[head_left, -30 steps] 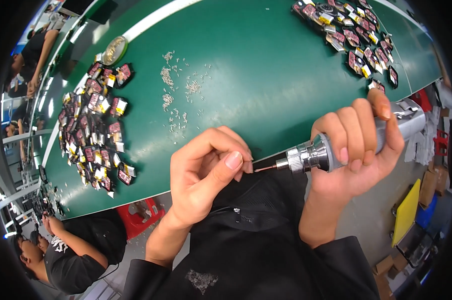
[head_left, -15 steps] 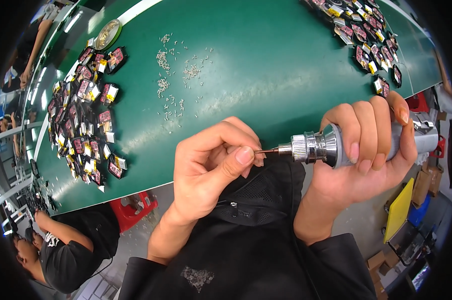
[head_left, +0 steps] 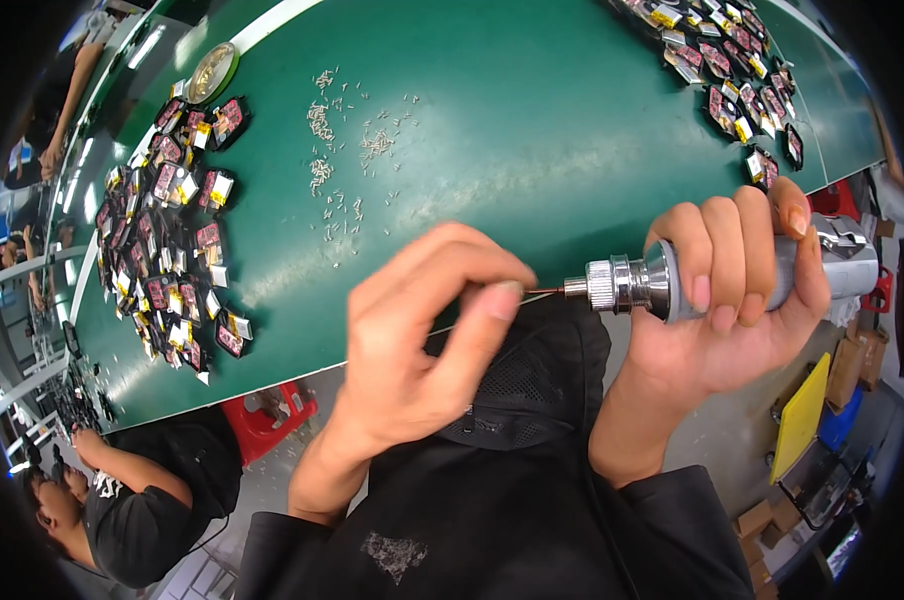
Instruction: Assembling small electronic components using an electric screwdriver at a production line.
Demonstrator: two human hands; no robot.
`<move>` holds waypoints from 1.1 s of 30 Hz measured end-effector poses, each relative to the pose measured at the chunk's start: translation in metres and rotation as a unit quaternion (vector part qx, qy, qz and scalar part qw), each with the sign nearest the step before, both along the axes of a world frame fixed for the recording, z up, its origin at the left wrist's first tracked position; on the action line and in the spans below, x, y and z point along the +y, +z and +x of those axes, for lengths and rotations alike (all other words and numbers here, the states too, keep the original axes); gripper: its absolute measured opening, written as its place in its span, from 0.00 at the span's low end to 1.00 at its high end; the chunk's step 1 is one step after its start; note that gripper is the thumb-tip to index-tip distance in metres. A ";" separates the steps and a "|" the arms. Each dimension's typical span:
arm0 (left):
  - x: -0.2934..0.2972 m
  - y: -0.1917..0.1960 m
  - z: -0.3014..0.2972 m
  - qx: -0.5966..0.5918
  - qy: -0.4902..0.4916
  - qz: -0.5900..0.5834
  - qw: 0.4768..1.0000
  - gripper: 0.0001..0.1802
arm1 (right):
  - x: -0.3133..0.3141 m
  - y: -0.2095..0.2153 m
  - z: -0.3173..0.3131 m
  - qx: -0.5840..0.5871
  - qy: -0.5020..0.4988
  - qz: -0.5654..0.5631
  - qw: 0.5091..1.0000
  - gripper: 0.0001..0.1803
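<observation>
My right hand (head_left: 737,285) is wrapped round a grey and silver electric screwdriver (head_left: 658,280), held level above the near table edge with its thin bit (head_left: 548,291) pointing left. At the bit's tip, the thumb and forefinger of my left hand (head_left: 412,345) are closed in a pinch. Whether a small screw sits between those fingertips is hidden. Loose tiny screws (head_left: 376,143) lie scattered on the green table (head_left: 532,130), beyond my left hand.
Black casings with pink boards and silver batteries are heaped at the left (head_left: 157,235) and far right (head_left: 717,60). Near the left heap stands a round dish (head_left: 213,72). Another person (head_left: 137,495) sits at lower left, beside a red stool (head_left: 272,420).
My left hand has shifted slightly right and up along the bit, its fingers straighter and a little blurred. The screwdriver has barely moved in my right hand.
</observation>
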State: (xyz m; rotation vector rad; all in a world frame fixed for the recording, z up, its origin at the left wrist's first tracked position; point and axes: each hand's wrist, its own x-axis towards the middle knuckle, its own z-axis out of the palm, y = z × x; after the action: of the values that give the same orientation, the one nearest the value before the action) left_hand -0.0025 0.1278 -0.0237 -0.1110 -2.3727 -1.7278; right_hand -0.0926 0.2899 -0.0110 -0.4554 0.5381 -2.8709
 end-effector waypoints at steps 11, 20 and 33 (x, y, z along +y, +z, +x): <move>-0.170 0.032 -0.129 -0.031 0.211 -0.391 0.895 0.19 | -0.007 -0.031 -0.005 -0.158 -0.075 0.003 0.985 0.06; -0.205 -0.005 -0.236 -0.069 0.223 -0.466 0.853 0.25 | -0.007 -0.032 -0.006 -0.116 -0.040 0.034 0.992 0.06; -0.049 0.028 -0.116 0.098 -0.139 -0.375 0.911 0.23 | 0.003 -0.035 0.003 -0.150 -0.023 0.040 0.988 0.06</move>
State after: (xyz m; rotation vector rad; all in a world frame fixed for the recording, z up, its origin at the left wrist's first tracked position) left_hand -0.1187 0.0791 0.0042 -0.7249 -2.8071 -0.7269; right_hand -0.0898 0.2933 -0.0459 0.0041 0.6131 -2.8707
